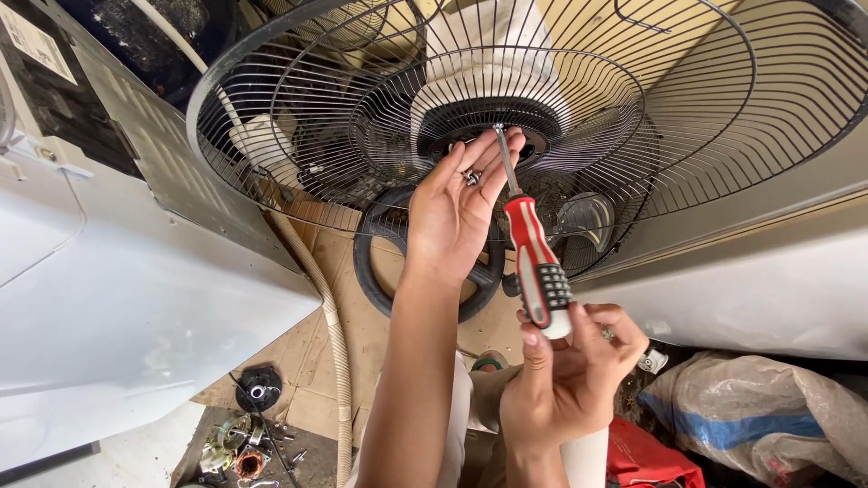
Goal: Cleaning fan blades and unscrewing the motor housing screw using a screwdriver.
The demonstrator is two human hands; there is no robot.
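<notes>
Gripping a red, white and black screwdriver [540, 271] by the handle end, the right hand [570, 380] sits at lower centre of the frame, fingers wrapped snugly around it. Its metal shaft rises to the dark round hub [493, 136] of a wire fan guard [271, 108] that fills the upper frame. At centre, the left hand [457, 212] reaches up beside the shaft, its half-curled fingers cupping small silver screws [471, 177] like a little bowl. A white hose [336, 343] runs down the left. At lower right lies a clear plastic bag [768, 416]; its contents are unclear.
</notes>
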